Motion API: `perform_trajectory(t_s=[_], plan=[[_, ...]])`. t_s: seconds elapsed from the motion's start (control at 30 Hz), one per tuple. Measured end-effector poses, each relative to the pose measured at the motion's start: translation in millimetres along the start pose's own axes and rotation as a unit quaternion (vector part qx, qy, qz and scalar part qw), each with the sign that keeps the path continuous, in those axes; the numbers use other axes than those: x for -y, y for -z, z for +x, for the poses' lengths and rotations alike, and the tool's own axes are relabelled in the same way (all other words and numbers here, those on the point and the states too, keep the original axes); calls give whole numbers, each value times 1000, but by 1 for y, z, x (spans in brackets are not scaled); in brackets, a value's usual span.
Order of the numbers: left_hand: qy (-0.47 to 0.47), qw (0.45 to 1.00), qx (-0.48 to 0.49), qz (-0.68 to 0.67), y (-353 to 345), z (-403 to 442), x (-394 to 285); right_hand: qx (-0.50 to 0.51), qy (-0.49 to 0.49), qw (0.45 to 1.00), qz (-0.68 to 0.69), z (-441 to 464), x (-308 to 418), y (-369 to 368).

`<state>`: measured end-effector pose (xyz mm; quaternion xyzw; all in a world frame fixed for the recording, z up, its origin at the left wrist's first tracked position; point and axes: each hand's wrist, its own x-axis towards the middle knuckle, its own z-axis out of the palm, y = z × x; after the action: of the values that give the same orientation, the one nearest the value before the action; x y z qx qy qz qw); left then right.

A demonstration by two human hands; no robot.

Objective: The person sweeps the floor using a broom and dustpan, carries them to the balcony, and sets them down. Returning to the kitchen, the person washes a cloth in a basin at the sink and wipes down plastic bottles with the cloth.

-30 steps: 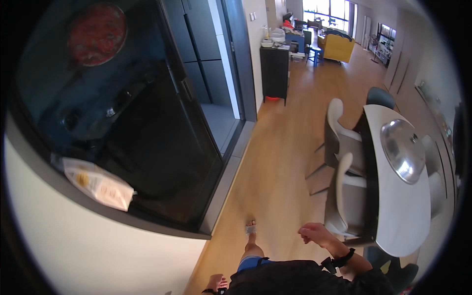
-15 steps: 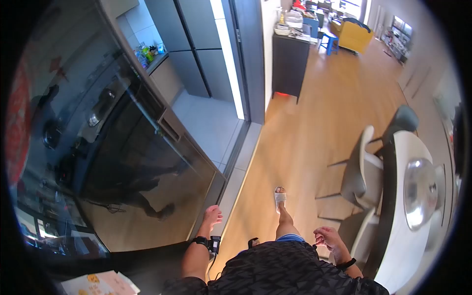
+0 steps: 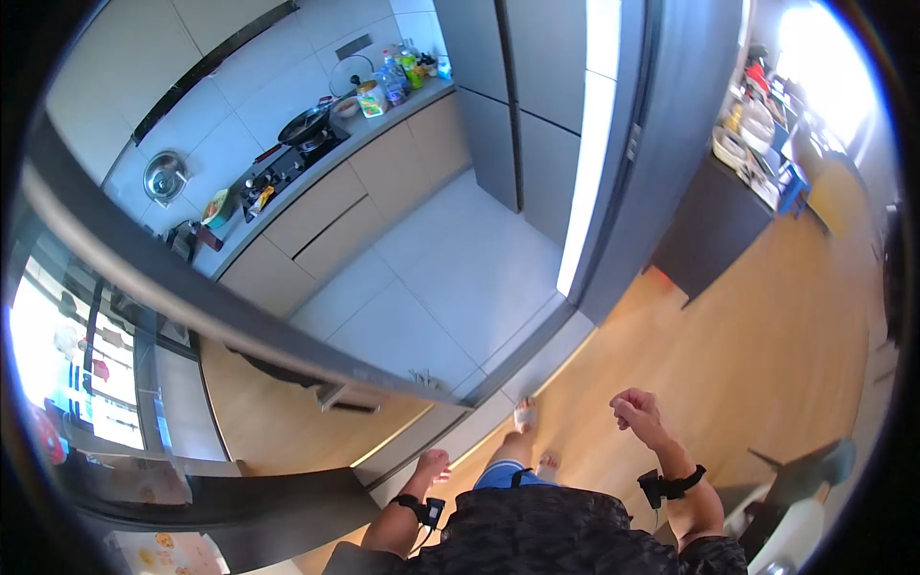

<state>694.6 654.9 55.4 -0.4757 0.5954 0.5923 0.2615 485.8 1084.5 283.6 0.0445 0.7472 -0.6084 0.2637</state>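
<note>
My left hand [image 3: 433,466] hangs low by the edge of a dark-framed glass door [image 3: 240,305], below its handle [image 3: 348,398]. Its fingers are loosely curled with nothing visible in them, and it does not touch the door. My right hand [image 3: 636,416] is raised over the wooden floor, closed in a loose fist and holding nothing that I can see. A strap with a small black device [image 3: 429,513] sits on the left wrist, and another black device [image 3: 652,487] on the right. My feet in sandals [image 3: 524,415] stand at the doorway's threshold.
Beyond the doorway lies a tiled kitchen floor [image 3: 422,297]. A wok [image 3: 305,126] rests on the stove, with bottles [image 3: 410,69] farther along the counter. A grey refrigerator [image 3: 546,125] stands inside. A dark cabinet [image 3: 711,230] and chairs [image 3: 815,474] are on the right.
My view has turned left toward the kitchen, and I have moved closer to the doorway. The stove and counter now show directly, while the dining table has left view. Both hands remain off the door.
</note>
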Motion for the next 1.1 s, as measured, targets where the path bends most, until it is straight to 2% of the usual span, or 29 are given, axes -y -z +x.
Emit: perform_trajectory(t_s=[0.07, 0.17, 0.23, 0.27, 0.33, 0.37, 0.47, 0.5, 0.6, 0.63, 0.77, 0.8, 0.87, 0.9, 0.93, 1.0, 1.1], plan=[[5, 1000, -4, -12, -9, 37, -7, 7, 0, 1000, 5, 55, 33, 0], [2, 997, 27, -79, -24, 65, -52, 39, -4, 999, -13, 134, 33, 12], [30, 995, 19, -95, -37, 78, -85, 20, -70, 997, 25, 157, 53, 18], [53, 998, 11, -37, -43, 89, -107, 10, -96, 995, 23, 168, 61, 20], [8, 997, 19, -73, -45, 83, -147, 9, -134, 990, 35, 193, 70, 29], [23, 992, 33, -119, -45, 92, -165, 8, -152, 987, 42, 209, 74, 33], [-8, 982, 11, -188, -46, 116, -200, 18, -194, 981, 23, 270, 83, 38], [-24, 971, 23, -235, -41, 121, -206, 45, -186, 982, 12, 296, 88, 38], [36, 969, -49, -239, -42, 127, -241, 122, -163, 979, -19, 369, 116, 25], [34, 953, -26, -299, -37, 129, -244, 145, -150, 978, -29, 398, 130, 17], [69, 950, -87, -291, -34, 160, -271, 216, -111, 967, -78, 511, 190, -24], [72, 945, -90, -308, -28, 168, -283, 223, -95, 968, -58, 538, 203, -34], [78, 931, -97, -343, -16, 179, -310, 236, -134, 962, -35, 589, 239, -57], [57, 914, -151, -373, -15, 179, -327, 253, -125, 959, -36, 620, 248, -67], [48, 917, -135, -373, -9, 189, -345, 251, -138, 956, -61, 640, 270, -81], [45, 912, -119, -389, 2, 194, -362, 298, -100, 947, -72, 689, 294, -104], [54, 898, -163, -405, 13, 193, -428, 325, -87, 937, -93, 739, 340, -136]])
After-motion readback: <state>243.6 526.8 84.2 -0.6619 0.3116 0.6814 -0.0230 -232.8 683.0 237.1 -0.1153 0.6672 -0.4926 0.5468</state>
